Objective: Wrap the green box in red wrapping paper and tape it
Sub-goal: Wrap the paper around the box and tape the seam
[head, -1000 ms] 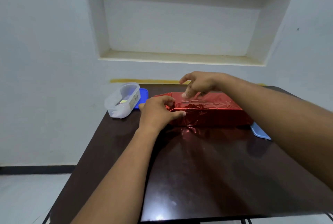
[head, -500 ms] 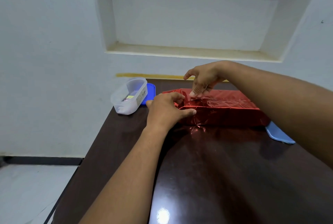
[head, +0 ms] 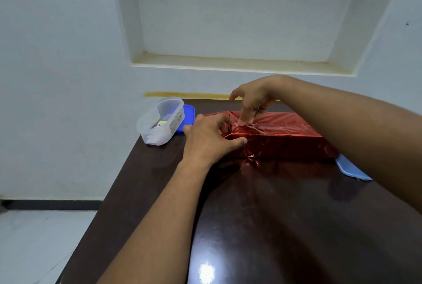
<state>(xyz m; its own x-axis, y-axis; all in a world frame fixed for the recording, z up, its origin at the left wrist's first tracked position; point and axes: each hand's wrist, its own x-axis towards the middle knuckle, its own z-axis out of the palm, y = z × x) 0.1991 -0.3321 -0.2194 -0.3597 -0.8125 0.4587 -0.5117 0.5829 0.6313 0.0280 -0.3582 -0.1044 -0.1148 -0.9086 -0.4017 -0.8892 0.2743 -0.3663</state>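
Observation:
The box is fully covered in shiny red wrapping paper (head: 280,139); none of its green shows. It lies across the far half of the dark table (head: 262,226). My left hand (head: 210,139) clamps the package's left end, thumb along the front top edge. My right hand (head: 253,101) reaches from the right, fingertips pressing down on the top face near the left end, where a strip of clear tape (head: 258,126) glints on the paper. Whether the fingers also pinch tape I cannot tell.
A clear plastic tub (head: 161,121) stands at the table's far left corner on a blue lid (head: 188,119). A pale blue lid (head: 352,169) pokes out at the package's right end. A wall with a recessed niche (head: 242,23) rises behind the table.
The view has shifted slightly. My right fingertips stay on the package top near its left end, and my left hand keeps its grip there.

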